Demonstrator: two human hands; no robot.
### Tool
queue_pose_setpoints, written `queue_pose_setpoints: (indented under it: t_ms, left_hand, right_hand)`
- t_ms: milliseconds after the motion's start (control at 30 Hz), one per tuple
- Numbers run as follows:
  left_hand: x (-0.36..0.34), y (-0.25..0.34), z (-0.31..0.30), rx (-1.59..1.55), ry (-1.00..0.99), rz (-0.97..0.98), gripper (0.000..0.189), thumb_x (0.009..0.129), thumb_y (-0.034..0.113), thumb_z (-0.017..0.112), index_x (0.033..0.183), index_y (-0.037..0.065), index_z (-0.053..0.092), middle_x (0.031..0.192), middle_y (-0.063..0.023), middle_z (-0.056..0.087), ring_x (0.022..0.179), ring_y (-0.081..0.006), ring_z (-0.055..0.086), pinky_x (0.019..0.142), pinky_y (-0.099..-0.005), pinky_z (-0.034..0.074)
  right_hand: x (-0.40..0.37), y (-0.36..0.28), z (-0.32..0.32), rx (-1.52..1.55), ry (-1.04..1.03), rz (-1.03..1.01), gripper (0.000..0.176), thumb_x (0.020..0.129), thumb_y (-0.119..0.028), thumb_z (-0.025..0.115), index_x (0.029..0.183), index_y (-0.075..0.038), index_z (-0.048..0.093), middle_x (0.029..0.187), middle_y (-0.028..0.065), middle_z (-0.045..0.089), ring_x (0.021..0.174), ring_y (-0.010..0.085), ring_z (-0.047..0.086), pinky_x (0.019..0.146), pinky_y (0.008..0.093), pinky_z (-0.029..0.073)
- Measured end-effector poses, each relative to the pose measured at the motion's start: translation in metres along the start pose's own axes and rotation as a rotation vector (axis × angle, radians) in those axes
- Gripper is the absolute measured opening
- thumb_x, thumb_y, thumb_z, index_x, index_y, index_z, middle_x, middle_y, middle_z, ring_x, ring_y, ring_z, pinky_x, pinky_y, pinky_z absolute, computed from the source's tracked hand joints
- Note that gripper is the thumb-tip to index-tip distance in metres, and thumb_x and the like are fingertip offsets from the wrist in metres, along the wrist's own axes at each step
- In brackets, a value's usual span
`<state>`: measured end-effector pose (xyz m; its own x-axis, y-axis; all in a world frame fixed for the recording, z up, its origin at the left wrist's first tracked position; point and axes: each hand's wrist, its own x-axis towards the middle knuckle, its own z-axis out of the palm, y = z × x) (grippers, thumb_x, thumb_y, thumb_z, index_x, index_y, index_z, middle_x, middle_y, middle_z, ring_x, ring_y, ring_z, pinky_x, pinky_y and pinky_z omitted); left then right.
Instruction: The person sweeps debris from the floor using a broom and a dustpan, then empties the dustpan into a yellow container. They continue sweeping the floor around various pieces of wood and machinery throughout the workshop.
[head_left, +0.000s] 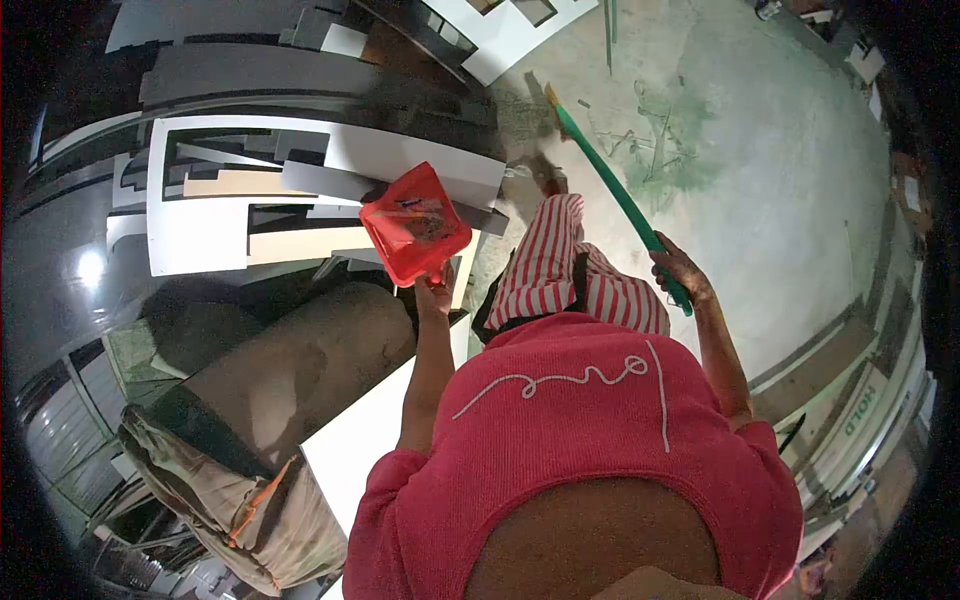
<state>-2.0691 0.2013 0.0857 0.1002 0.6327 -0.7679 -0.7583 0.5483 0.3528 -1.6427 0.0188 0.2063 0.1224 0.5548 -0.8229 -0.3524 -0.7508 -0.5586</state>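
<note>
My left hand (434,292) is closed on the handle of a red dustpan (408,232), which is held up over stacked panels with some dark debris in its pan. On the right, my right hand (680,270) wraps round the lower part of a long green stick (618,190). The stick slants up and away to a yellowish tip near the floor. Scattered bits and thin scraps (650,140) lie on the greenish concrete floor (780,200) beside the stick.
White and grey cut panels (200,235) are piled at the left. A large brown roll (300,360) and a crumpled tan cloth (270,540) lie lower left, near a white board (370,430). Another cut-out white panel (490,60) stands at the top. Long boards (820,375) line the right.
</note>
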Motion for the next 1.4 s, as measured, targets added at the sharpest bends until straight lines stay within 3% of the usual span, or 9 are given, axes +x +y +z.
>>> queue_pose_setpoints:
  t_ms: [167, 233, 567, 633, 967, 1033, 1133, 1233, 1400]
  left_hand:
    - [-0.003, -0.001, 0.005, -0.075, -0.065, -0.006, 0.031, 0.070, 0.013, 0.050, 0.096, -0.002, 0.048, 0.089, -0.0156, 0.055, 0.081, -0.0274, 0.055, 0.071, -0.0339, 0.049]
    - [-0.010, 0.001, 0.011, -0.121, -0.040, -0.092, 0.030, 0.064, -0.001, 0.052, 0.094, -0.002, 0.048, 0.091, -0.0135, 0.054, 0.085, -0.0274, 0.053, 0.077, -0.0367, 0.048]
    - [0.000, -0.011, -0.020, -0.167, -0.209, -0.200, 0.025, 0.068, 0.007, 0.049, 0.091, -0.004, 0.048, 0.089, -0.0148, 0.055, 0.085, -0.0289, 0.053, 0.075, -0.0357, 0.048]
    - [-0.005, -0.019, -0.015, -0.026, 0.075, -0.068, 0.025, 0.069, 0.021, 0.048, 0.085, 0.001, 0.048, 0.069, -0.0076, 0.051, 0.048, -0.0157, 0.042, 0.044, -0.0226, 0.039]
    - [0.005, -0.019, -0.024, -0.141, 0.146, -0.032, 0.027, 0.068, 0.013, 0.045, 0.089, -0.003, 0.047, 0.079, -0.0135, 0.054, 0.066, -0.0225, 0.054, 0.061, -0.0294, 0.049]
    - [0.015, -0.014, -0.044, -0.244, -0.087, -0.176, 0.028, 0.068, 0.012, 0.046, 0.092, -0.004, 0.047, 0.083, -0.0152, 0.055, 0.075, -0.0261, 0.056, 0.070, -0.0342, 0.049]
    - [0.015, -0.010, -0.044, -0.207, -0.180, -0.207, 0.026, 0.070, 0.008, 0.044, 0.093, -0.003, 0.049, 0.091, -0.0138, 0.055, 0.081, -0.0276, 0.056, 0.061, -0.0321, 0.053]
    - [-0.005, -0.014, -0.018, -0.130, 0.029, -0.056, 0.024, 0.071, 0.009, 0.045, 0.092, -0.002, 0.049, 0.090, -0.0134, 0.055, 0.079, -0.0266, 0.057, 0.061, -0.0317, 0.053]
    - [-0.009, -0.013, -0.028, -0.102, 0.013, -0.048, 0.023, 0.071, 0.009, 0.045, 0.090, -0.003, 0.050, 0.088, -0.0148, 0.056, 0.079, -0.0295, 0.057, 0.068, -0.0369, 0.052]
  right_hand:
    - [0.002, -0.007, 0.006, -0.007, 0.001, -0.022, 0.059, 0.076, -0.022, 0.053, 0.126, -0.010, 0.022, 0.062, 0.0009, 0.046, 0.048, 0.0081, 0.043, 0.042, 0.0221, 0.040]
    - [0.009, -0.003, 0.005, -0.029, 0.009, 0.001, 0.058, 0.077, -0.022, 0.052, 0.126, -0.011, 0.022, 0.061, 0.0011, 0.046, 0.048, 0.0083, 0.043, 0.042, 0.0223, 0.039]
    - [0.014, 0.009, 0.002, -0.115, 0.037, 0.101, 0.056, 0.077, -0.022, 0.052, 0.125, -0.011, 0.026, 0.060, 0.0010, 0.046, 0.046, 0.0086, 0.044, 0.040, 0.0232, 0.039]
    - [0.017, 0.016, -0.003, -0.093, 0.012, 0.064, 0.056, 0.077, -0.023, 0.052, 0.125, -0.010, 0.026, 0.060, 0.0013, 0.047, 0.047, 0.0088, 0.044, 0.040, 0.0234, 0.039]
    - [0.019, 0.024, -0.015, -0.211, 0.052, 0.029, 0.057, 0.077, -0.021, 0.051, 0.126, -0.009, 0.023, 0.062, 0.0022, 0.048, 0.047, 0.0098, 0.046, 0.041, 0.0226, 0.039]
    - [0.013, 0.013, -0.010, -0.189, 0.055, 0.048, 0.060, 0.075, -0.021, 0.053, 0.126, -0.008, 0.023, 0.060, 0.0030, 0.048, 0.046, 0.0107, 0.046, 0.038, 0.0235, 0.038]
    - [0.016, 0.013, -0.013, -0.049, 0.033, 0.045, 0.062, 0.075, -0.018, 0.054, 0.126, -0.008, 0.020, 0.057, 0.0026, 0.046, 0.044, 0.0100, 0.044, 0.038, 0.0235, 0.037]
    - [0.012, 0.005, -0.008, -0.095, 0.055, 0.068, 0.063, 0.075, -0.018, 0.054, 0.126, -0.009, 0.020, 0.057, 0.0022, 0.045, 0.043, 0.0095, 0.042, 0.037, 0.0233, 0.037]
    - [0.008, 0.006, -0.006, 0.034, -0.047, 0.010, 0.060, 0.076, -0.020, 0.051, 0.127, -0.009, 0.020, 0.060, 0.0021, 0.045, 0.046, 0.0086, 0.042, 0.039, 0.0228, 0.037]
